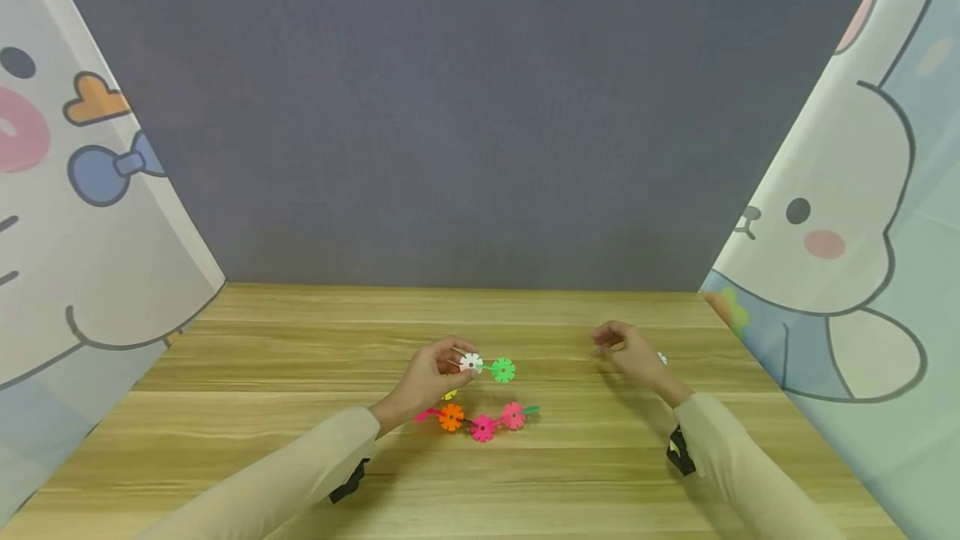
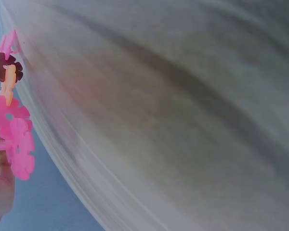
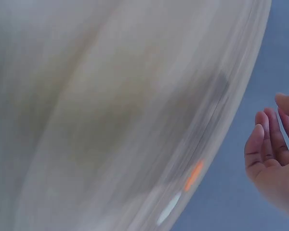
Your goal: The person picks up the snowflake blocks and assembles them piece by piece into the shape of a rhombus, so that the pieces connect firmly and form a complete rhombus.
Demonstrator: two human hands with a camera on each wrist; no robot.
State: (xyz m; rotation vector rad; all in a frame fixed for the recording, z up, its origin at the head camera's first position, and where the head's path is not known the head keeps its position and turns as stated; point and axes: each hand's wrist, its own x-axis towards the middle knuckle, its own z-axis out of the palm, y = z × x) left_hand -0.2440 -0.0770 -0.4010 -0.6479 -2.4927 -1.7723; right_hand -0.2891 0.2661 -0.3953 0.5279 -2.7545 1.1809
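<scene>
My left hand point(image 1: 423, 379) pinches a white snowflake disc point(image 1: 471, 363) above the table. Joined to that disc is a bright green snowflake disc point(image 1: 503, 370) on its right. Below hang more linked discs: a yellow disc point(image 1: 450, 395), an orange disc point(image 1: 451, 417), a magenta disc point(image 1: 483, 428) and a pink disc point(image 1: 513, 416). The left wrist view shows pink discs point(image 2: 22, 149) and a dark brown disc point(image 2: 7, 67) of this chain beside the fingers. Over the table's right side my right hand point(image 1: 633, 354) holds nothing, its fingers loosely bent.
Partly behind the right wrist lies a loose white disc point(image 1: 662, 357). An orange piece point(image 3: 193, 175) and a white piece point(image 3: 169, 208) lie on the tabletop in the right wrist view. A grey panel point(image 1: 465, 115) stands behind the wooden table point(image 1: 262, 340), with cartoon-printed cloths on both sides.
</scene>
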